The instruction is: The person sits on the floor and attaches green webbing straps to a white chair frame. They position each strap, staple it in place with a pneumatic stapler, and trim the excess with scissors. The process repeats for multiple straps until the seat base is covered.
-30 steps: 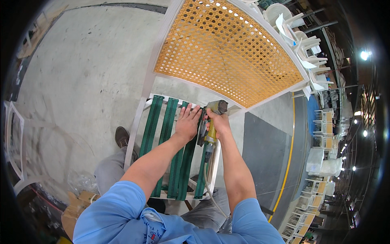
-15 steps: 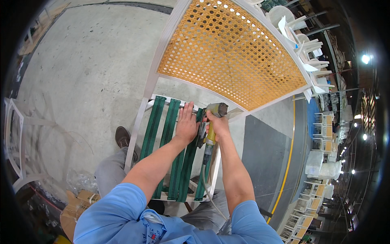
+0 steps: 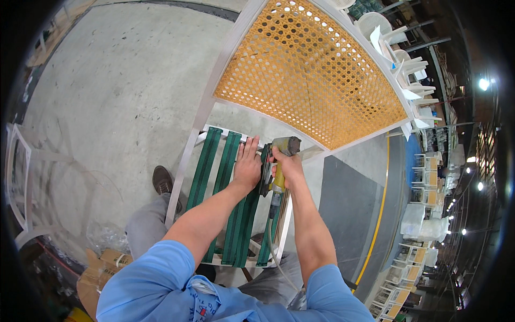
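Bare forearms run from short light-blue sleeves to the left hand (image 3: pixel 247 166) and right hand (image 3: pixel 288 169), above grey trousers and a dark brown shoe.

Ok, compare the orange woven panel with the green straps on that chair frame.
The orange woven panel is an open lattice full of small holes; the green straps are solid bands with gaps between them. The panel stands as the back; the straps lie across the seat, under the left hand. Both are stretched in the same white frame.
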`<state>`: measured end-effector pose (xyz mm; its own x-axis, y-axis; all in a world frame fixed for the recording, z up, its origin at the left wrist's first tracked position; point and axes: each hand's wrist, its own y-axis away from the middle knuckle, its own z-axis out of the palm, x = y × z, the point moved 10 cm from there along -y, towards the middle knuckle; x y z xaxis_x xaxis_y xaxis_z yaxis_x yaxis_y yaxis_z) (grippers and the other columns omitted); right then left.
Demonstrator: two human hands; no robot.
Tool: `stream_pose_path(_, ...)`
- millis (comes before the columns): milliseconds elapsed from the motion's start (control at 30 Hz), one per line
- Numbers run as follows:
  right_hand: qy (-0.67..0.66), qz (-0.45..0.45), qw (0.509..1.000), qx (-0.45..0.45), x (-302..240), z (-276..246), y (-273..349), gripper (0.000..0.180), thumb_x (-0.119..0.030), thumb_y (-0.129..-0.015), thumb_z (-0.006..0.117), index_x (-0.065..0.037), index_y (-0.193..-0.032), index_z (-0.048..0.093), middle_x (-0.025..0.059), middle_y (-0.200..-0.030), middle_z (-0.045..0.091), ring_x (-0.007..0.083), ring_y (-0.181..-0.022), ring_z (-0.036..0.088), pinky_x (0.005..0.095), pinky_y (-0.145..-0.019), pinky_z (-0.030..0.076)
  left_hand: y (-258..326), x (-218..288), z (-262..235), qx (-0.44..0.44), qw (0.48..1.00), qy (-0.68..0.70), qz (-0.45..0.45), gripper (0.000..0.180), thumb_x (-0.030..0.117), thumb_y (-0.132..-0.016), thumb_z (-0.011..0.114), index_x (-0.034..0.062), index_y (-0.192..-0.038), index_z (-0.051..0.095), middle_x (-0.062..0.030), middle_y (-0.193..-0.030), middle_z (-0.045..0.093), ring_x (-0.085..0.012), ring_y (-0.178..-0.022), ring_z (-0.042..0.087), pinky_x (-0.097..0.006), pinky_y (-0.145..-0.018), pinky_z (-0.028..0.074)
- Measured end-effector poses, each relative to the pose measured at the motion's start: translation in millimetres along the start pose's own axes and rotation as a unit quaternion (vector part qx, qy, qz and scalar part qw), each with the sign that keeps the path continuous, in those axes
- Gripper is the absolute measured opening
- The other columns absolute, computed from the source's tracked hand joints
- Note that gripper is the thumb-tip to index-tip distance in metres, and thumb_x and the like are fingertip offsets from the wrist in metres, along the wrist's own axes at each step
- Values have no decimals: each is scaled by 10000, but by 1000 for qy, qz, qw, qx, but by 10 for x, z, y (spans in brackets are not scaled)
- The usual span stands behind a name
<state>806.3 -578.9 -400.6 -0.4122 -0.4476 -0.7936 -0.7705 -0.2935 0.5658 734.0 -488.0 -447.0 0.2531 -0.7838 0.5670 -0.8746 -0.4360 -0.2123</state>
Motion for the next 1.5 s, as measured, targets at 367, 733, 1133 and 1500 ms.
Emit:
stream_pose_path(367,27,5,999,20,63,-93,10,230,-295,-953,741,-75,-964,676,36,-764,637,135,-507,554,305,-433,464,-6,19,25,-24,1000,-1,-3,259,208,-942,636,-27,-1042,684,-156,-1698,170,-354,-1579,127,-520,-1270,146)
stream_pose_path(733,-6,7,1000,21,22,-347,198,256,-314,-957,737,-75,-1018,665,34,-765,617,136,-505,548,307,-434,473,5,63,-47,-56,998,26,-8,302,189,-952,623,-45,-1135,678,-152,-1701,146,-335,-1584,98,-507,-1277,119)
stream_pose_path(1133,-67,47,947,309,1156,-3339,4427,356,-232,-940,754,-33,-1208,630,57,-920,649,174,-558,603,327,-499,503,-191,435,224,-135,978,-160,-23,475,320,-956,533,-58,-1192,700,-266,-1472,522,-407,-1418,419,-548,-1173,313)
stream_pose_path(1500,-303,121,886,329,3604,-3661,5603,454,-357,-922,780,-74,-1225,594,62,-986,622,203,-670,654,354,-550,561,1329,678,504,-222,589,655,-419,351,290,-1108,447,-9,-1209,600,-127,-1043,692,-269,-902,688,-437,-767,585)
